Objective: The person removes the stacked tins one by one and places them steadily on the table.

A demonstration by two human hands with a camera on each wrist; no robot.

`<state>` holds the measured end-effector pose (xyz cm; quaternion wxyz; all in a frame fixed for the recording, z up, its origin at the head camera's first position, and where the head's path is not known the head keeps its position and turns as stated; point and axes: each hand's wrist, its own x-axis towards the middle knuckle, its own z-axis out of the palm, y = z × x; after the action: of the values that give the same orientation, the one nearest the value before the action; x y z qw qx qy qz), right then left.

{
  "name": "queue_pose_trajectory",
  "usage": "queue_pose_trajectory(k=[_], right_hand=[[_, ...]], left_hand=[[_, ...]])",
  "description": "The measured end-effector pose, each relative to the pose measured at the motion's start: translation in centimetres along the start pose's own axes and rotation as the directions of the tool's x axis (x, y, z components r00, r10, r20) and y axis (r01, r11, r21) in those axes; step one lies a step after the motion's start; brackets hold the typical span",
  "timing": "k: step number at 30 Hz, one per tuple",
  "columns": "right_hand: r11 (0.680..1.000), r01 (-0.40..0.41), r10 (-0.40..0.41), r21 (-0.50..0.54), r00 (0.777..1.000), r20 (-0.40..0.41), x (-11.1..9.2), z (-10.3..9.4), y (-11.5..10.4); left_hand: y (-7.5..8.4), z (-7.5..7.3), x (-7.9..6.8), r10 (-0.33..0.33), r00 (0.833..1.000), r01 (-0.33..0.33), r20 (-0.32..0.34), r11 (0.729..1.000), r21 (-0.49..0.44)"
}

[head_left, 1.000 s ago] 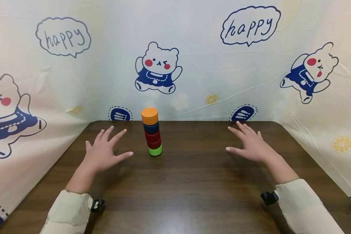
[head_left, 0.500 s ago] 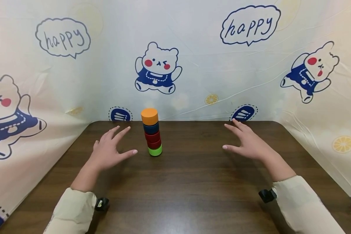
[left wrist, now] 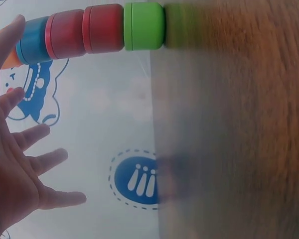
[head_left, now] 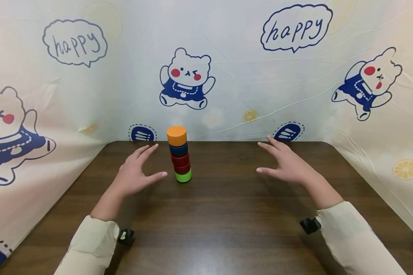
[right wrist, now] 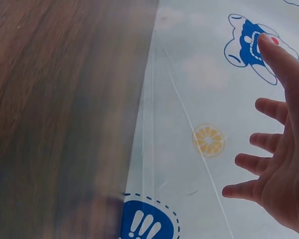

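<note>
A narrow upright stack of round blocks stands left of the table's middle. From the bottom it has a green block (head_left: pixel 183 175), two red blocks (head_left: pixel 181 163), a dark blue block (head_left: pixel 178 149) and an orange block (head_left: pixel 177 136) on top. My left hand (head_left: pixel 134 173) is just left of the stack, fingers spread, thumb pointing at its lower part and apart from it. In the left wrist view the thumb overlaps the blue block (left wrist: pixel 34 41). Farther off on the right, my right hand (head_left: pixel 289 162) hovers over the table with fingers spread, holding nothing.
The dark wooden table (head_left: pixel 206 221) has rounded far corners. A pale printed cloth (head_left: pixel 227 84) with bears and "happy" bubbles hangs behind it and along both sides. Small black cameras (head_left: pixel 125 236) sit at both wrists.
My left hand has moved right, closer to the stack. My right hand has drifted left and slightly up in the view. The stack stands where it was.
</note>
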<state>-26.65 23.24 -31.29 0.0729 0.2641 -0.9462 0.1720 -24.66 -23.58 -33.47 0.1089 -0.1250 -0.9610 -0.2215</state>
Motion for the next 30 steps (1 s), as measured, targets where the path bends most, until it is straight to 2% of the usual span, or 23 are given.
queue_pose_trajectory(k=[12, 25, 30], right_hand=[[0.997, 0.071, -0.071, 0.008, 0.997, -0.032, 0.8, 0.3, -1.1], [0.994, 0.097, -0.094, 0.048, 0.994, -0.062, 1.7, 0.9, -2.2], [0.994, 0.094, -0.09, 0.062, 0.994, -0.056, 2.0, 1.2, -2.7]], left_hand=[[0.3, 0.7, 0.3, 0.005, 0.999, -0.009, -0.032, 0.993, -0.117], [0.6, 1.3, 0.7, -0.019, 0.998, 0.006, -0.064, 0.982, -0.191], [0.8, 1.8, 1.1, -0.042, 0.998, 0.027, -0.053, 0.968, -0.25]])
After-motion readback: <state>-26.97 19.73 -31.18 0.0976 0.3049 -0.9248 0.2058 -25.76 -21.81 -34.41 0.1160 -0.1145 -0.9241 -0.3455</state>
